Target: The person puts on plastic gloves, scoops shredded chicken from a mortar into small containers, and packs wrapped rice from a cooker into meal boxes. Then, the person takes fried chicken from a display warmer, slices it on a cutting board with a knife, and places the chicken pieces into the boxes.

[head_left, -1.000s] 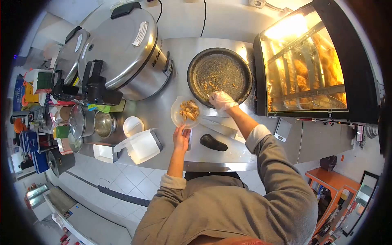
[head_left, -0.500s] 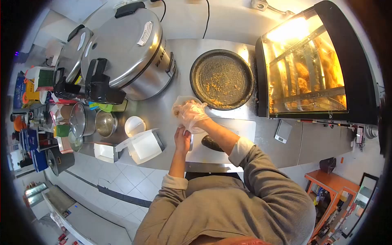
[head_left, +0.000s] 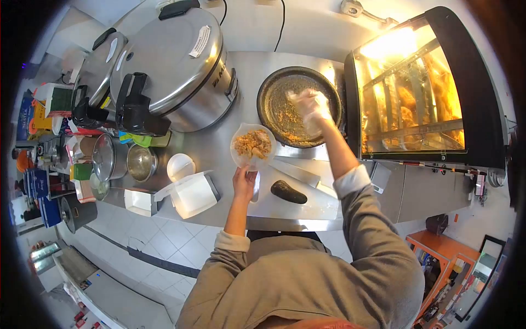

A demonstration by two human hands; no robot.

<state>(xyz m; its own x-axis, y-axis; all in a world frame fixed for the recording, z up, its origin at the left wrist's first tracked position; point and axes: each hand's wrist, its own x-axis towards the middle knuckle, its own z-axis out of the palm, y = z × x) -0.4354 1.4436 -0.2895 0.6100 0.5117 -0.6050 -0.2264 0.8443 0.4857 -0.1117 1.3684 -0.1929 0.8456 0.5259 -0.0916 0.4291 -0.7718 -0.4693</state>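
Note:
In my left hand [head_left: 243,183] is a pale translucent bowl [head_left: 267,143], gripped at its near rim. Crumbly golden-brown food [head_left: 252,143] fills much of it. My right hand [head_left: 312,107], in a clear plastic glove, is over the round black stone mortar [head_left: 266,98]. Its fingers are blurred, so I cannot see whether they hold anything. Brown crumbs lie scattered in the mortar. On the white cutting board [head_left: 263,209] below are a dark stone pestle [head_left: 289,192] and a broad-bladed knife [head_left: 297,173], its handle toward my right forearm.
Two large metal cookers [head_left: 170,60] stand at the left. A lit food warmer [head_left: 411,93] rises at the right, with a small scale [head_left: 381,176] below it. Open white boxes [head_left: 192,196], a metal bowl [head_left: 141,163] and a lidded pot [head_left: 105,159] sit at the left.
My right hand has moved from above the bowl to the mortar at its right. The food in the bowl, the knife and the whole pestle are now uncovered. My left hand stays at the bowl.

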